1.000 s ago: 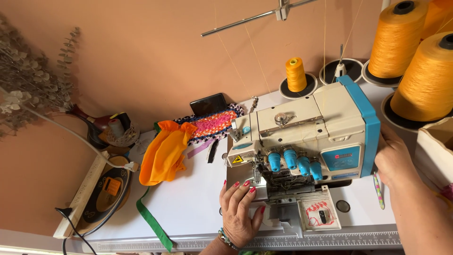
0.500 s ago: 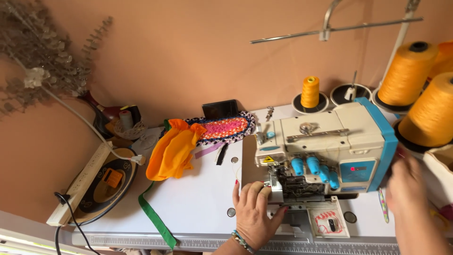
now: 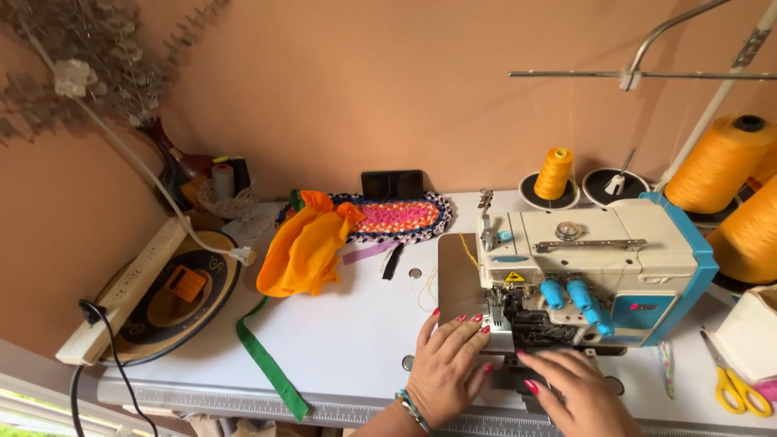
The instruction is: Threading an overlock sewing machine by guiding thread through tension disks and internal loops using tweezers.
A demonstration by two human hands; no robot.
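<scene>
Left hand (image 3: 450, 366) lies flat, fingers (image 3: 468, 330) spread; right hand (image 3: 579, 394) palm-down, fingers extended leftward.

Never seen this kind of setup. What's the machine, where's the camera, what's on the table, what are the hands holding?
One view, from a camera on the person's head looking down. The machine is a cream-and-blue overlock sewing machine on a white table, fed by orange thread cones. The left hand and right hand lie flat at the needle area; neither visibly grips anything. On the table: an orange cloth, a green strip, a braided multicoloured mat and yellow scissors.
</scene>
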